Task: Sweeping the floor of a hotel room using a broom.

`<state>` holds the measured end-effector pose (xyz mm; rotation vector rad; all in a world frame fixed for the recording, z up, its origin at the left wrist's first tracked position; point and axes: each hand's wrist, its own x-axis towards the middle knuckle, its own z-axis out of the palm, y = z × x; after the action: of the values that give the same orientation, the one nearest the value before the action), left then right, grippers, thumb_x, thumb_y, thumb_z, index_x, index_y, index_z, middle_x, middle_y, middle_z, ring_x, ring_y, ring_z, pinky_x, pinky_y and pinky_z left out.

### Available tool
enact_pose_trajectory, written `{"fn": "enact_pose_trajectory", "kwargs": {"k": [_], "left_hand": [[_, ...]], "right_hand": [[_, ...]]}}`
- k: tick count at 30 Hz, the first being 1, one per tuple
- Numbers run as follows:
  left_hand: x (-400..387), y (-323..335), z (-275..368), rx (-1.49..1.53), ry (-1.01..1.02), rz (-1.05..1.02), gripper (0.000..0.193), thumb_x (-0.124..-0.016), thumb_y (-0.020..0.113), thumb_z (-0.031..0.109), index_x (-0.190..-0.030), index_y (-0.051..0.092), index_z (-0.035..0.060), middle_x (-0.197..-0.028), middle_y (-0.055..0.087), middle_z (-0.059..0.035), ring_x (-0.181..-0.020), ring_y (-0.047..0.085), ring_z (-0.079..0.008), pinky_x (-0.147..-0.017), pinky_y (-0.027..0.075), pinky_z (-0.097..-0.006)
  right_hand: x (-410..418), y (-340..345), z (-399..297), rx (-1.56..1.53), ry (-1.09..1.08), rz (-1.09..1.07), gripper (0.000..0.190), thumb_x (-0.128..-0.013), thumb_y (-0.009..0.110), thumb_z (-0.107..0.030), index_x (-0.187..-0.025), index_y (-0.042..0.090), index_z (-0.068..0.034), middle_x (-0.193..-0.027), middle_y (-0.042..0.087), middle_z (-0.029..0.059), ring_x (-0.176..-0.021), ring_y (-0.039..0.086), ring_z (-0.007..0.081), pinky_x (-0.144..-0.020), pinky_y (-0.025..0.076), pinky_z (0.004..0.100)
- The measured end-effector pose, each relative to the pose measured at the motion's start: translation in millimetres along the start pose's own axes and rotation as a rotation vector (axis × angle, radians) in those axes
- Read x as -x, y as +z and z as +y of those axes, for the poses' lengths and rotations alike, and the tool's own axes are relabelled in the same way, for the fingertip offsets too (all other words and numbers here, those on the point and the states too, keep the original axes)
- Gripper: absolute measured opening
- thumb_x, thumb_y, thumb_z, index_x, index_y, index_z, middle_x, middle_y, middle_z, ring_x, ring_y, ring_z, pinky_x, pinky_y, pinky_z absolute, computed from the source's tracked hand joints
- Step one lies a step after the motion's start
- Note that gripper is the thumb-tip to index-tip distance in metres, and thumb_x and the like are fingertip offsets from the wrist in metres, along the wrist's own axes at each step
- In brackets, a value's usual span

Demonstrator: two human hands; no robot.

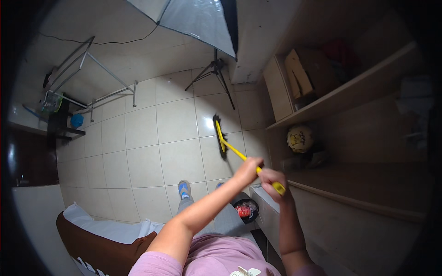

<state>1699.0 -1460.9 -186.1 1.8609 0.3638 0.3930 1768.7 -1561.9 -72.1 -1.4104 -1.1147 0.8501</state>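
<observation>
A broom with a yellow handle (236,149) and dark bristles (221,141) slants across the view, its head on the tiled floor (178,120). My left hand (249,169) grips the handle partway along. Higher up, close to the hollow end of the handle, my right hand (272,183) is wrapped around it and looks slightly blurred. Both hands are close together, right of the middle of the view. The broom head points away from me, beyond my feet.
A black tripod (215,70) bears a softbox (197,24) at the back. On the right run wooden shelves (345,86) with a cardboard box (307,76) and a round tin (300,138). A waste bin (255,215) stands by my leg. A metal frame (110,74) leans at the left wall.
</observation>
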Motion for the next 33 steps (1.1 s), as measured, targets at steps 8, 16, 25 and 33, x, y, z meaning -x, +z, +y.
{"fn": "enact_pose_trajectory", "kwargs": {"k": [8,16,25,33], "left_hand": [[47,-45,-16,0.222,-0.004,-0.173,0.018,-0.067,0.061,0.008,-0.079,0.049,0.0012,-0.07,0.052,-0.0158,-0.067,0.051,-0.0308,-0.06,0.042,-0.0377],[104,-150,-75,0.396,-0.319,0.136,0.014,-0.075,0.054,0.013,-0.073,0.047,0.0016,-0.064,0.051,-0.0125,-0.057,0.046,-0.0202,-0.052,0.037,-0.0329],[150,-300,-78,0.453,-0.508,0.679,0.005,-0.076,0.052,0.008,-0.075,0.052,0.0026,-0.067,0.051,-0.008,-0.067,0.05,-0.0187,-0.061,0.04,-0.0294],[133,-342,-93,0.177,-0.223,0.28,0.005,-0.081,0.055,0.006,-0.08,0.052,0.0033,-0.071,0.053,-0.0107,-0.066,0.049,-0.0242,-0.061,0.041,-0.0345]], "right_hand": [[-16,97,-20,0.29,0.017,0.016,0.019,-0.061,0.059,-0.003,-0.057,0.041,-0.003,-0.056,0.043,0.0118,-0.052,0.044,0.0256,-0.052,0.036,0.0346],[-92,211,-19,0.139,0.045,-0.099,0.02,-0.063,0.06,-0.004,-0.055,0.042,-0.003,-0.053,0.043,0.0099,-0.05,0.043,0.0247,-0.053,0.037,0.0339],[-186,301,-26,-0.121,-0.107,-0.381,0.014,-0.069,0.053,-0.001,-0.059,0.043,0.001,-0.058,0.045,0.0105,-0.057,0.046,0.0244,-0.058,0.041,0.0329],[-214,341,-57,0.119,-0.139,-0.36,0.015,-0.059,0.057,0.0,-0.055,0.043,-0.003,-0.054,0.043,0.0101,-0.052,0.044,0.0266,-0.055,0.038,0.0349]]}}
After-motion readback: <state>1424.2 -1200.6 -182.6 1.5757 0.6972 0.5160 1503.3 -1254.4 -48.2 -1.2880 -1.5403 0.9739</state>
